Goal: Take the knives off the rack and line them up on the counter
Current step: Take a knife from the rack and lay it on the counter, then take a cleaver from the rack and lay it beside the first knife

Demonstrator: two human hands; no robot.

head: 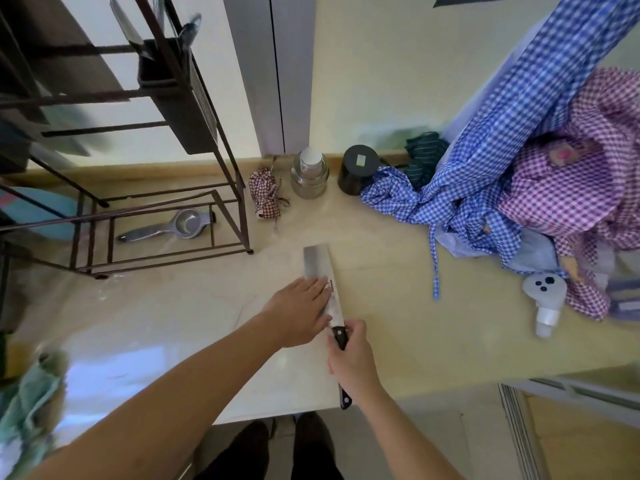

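Cleaver (320,271) lies flat on the counter (398,306), just right of the rack (221,202), blade pointing away. Right hand (353,362) grips the handle; left hand (299,310) presses open-palmed on the blade, likely steadying and squaring it for the line.

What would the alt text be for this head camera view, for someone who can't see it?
A person lays a cleaver flat on a pale counter, the right hand gripping its dark handle and the left hand pressing flat on the blade. A metal rack stands to the left, with checked cloths piled to the right.
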